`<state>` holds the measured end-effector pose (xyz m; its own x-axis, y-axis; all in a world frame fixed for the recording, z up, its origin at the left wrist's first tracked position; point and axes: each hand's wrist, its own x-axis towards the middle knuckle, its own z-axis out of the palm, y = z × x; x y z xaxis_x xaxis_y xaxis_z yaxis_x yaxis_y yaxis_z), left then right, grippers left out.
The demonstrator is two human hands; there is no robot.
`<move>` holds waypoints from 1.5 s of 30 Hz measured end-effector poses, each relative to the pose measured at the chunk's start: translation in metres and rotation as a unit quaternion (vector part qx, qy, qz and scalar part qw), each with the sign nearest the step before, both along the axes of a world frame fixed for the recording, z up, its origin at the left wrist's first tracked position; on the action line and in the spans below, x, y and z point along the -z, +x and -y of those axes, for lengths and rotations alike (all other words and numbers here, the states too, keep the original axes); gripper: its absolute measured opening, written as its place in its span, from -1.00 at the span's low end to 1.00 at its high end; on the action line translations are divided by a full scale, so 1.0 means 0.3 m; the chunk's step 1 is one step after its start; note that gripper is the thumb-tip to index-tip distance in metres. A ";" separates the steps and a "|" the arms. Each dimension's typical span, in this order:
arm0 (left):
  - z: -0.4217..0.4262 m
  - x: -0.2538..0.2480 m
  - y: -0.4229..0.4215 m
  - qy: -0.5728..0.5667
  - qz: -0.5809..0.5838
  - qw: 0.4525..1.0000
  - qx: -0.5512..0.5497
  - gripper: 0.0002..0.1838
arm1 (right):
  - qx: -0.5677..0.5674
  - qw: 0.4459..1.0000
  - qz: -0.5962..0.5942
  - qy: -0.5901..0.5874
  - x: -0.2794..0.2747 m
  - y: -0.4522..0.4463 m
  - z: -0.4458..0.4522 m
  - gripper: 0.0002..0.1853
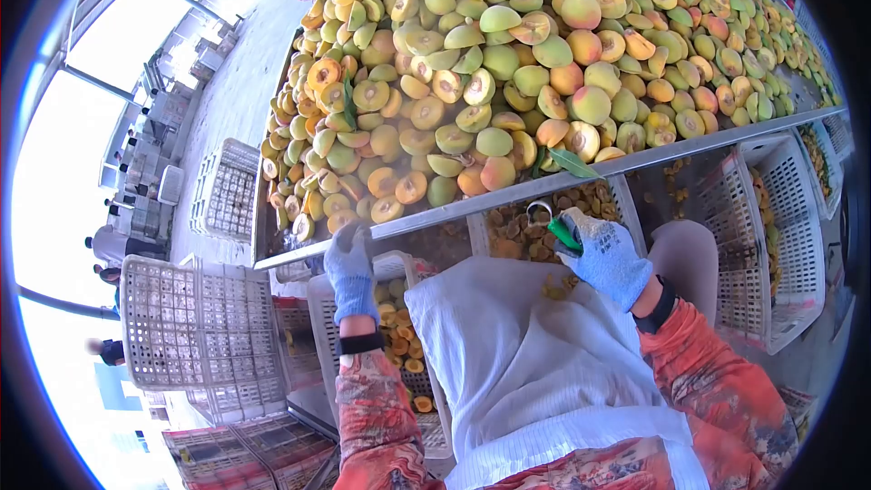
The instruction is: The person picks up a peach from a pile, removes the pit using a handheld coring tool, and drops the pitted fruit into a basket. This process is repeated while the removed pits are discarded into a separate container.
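Observation:
My left hand (350, 259), in a light blue glove, is at the metal rim (408, 224) of the table, beside the nearest halved fruit; its fingertips are partly hidden at the edge. In my right hand (599, 254), also gloved, is a green-handled tool (564, 234) with a curved metal loop at its end. The tool is over a crate of cut pieces (522, 238) below the rim. A large heap of green and orange fruit (454, 118), many cut in half, covers the table. A green leaf (573, 163) lies at the rim near my right hand.
Below the rim, a white crate (318, 308) holds halved fruit. Another crate (789, 245) stands at the right. Stacked crates (200, 327) are at the left, with one more (227, 191) on the floor. People (122, 243) are in the far left background.

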<state>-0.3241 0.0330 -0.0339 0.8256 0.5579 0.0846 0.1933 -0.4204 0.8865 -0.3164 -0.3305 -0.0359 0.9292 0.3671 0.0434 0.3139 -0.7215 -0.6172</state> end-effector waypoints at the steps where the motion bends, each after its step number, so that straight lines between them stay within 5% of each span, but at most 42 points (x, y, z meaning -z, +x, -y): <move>1: 0.014 0.004 0.081 0.119 -0.058 0.991 0.015 -0.70 | 0.004 1.000 -0.001 0.002 -0.005 0.000 0.008 -0.56; 3: 0.094 -0.017 0.213 0.340 -0.150 0.927 0.047 -0.57 | -0.024 0.995 0.069 0.069 -0.018 -0.008 0.025 -0.50; 5: 0.167 0.000 0.303 0.443 -0.246 0.861 0.027 -0.39 | 0.008 0.995 0.052 0.079 -0.050 -0.028 0.054 -0.50; 10: 0.234 0.044 0.372 0.475 -0.317 0.819 0.057 -0.36 | 0.056 0.990 0.026 0.129 -0.042 -0.041 0.126 -0.54; 14: 0.162 0.098 0.343 0.443 -0.290 0.844 0.083 -0.36 | 0.042 0.981 0.023 0.188 -0.020 -0.035 0.102 -0.56; 16: 0.104 0.126 0.303 0.254 -0.066 0.961 0.090 -0.41 | 0.040 0.985 0.030 0.164 -0.012 -0.038 0.081 -0.58; 17: 0.136 0.092 0.277 -0.017 0.081 0.991 0.105 -0.48 | 0.045 0.988 0.034 0.141 -0.012 -0.044 0.072 -0.61; 19: 0.207 -0.070 0.165 -0.430 0.084 0.896 0.068 -0.53 | 0.022 0.995 0.043 0.089 -0.030 -0.055 0.041 -0.60; 21: 0.200 -0.045 0.086 -0.513 0.085 0.848 0.105 -0.53 | 0.001 0.998 0.048 0.034 -0.057 -0.072 -0.014 -0.59; 23: 0.287 -0.029 -0.006 -0.619 0.021 0.774 0.130 -0.51 | -0.063 0.985 0.104 0.122 -0.095 -0.093 -0.104 -0.58; 24: 0.359 0.013 -0.043 -0.181 0.058 0.954 0.234 -0.50 | -0.063 0.986 0.103 0.115 -0.113 -0.105 -0.139 -0.58; 25: 0.368 0.015 -0.066 -0.188 0.059 0.952 0.234 -0.50 | -0.074 0.984 0.106 0.119 -0.131 -0.118 -0.172 -0.65; 26: 0.390 -0.022 -0.085 -0.434 0.053 0.878 0.196 -0.52 | -0.084 0.983 0.110 0.124 -0.142 -0.134 -0.191 -0.71; 27: 0.412 -0.059 -0.105 -0.650 0.044 0.745 0.145 -0.53 | -0.084 0.984 0.110 0.116 -0.147 -0.149 -0.198 -0.71; 29: 0.465 -0.092 -0.140 -0.564 0.140 0.792 0.188 -0.56 | -0.087 0.985 0.109 0.096 -0.153 -0.170 -0.205 -0.72; 32: 0.472 -0.110 -0.159 -0.676 0.072 0.719 0.143 -0.59 | -0.082 0.992 0.078 0.064 -0.150 -0.195 -0.199 -0.66; 40: 0.533 -0.197 -0.232 -0.445 0.122 0.876 0.141 -0.71 | -0.095 0.990 0.072 0.081 -0.188 -0.244 -0.179 -0.63; 42: 0.550 -0.191 -0.249 -0.431 0.118 0.883 0.145 -0.71 | -0.135 0.968 -0.121 0.175 -0.244 -0.256 -0.175 -0.67; 43: 0.557 -0.186 -0.253 -0.418 0.115 0.888 0.152 -0.71 | -0.138 0.967 -0.120 0.178 -0.251 -0.259 -0.170 -0.67; 44: 0.564 -0.181 -0.257 -0.404 0.111 0.894 0.158 -0.71 | -0.100 0.880 -0.344 0.311 -0.252 -0.261 -0.160 -0.69; 45: 0.568 -0.177 -0.261 -0.389 0.110 0.900 0.161 -0.71 | -0.059 0.726 -0.543 0.417 -0.255 -0.262 -0.153 -0.71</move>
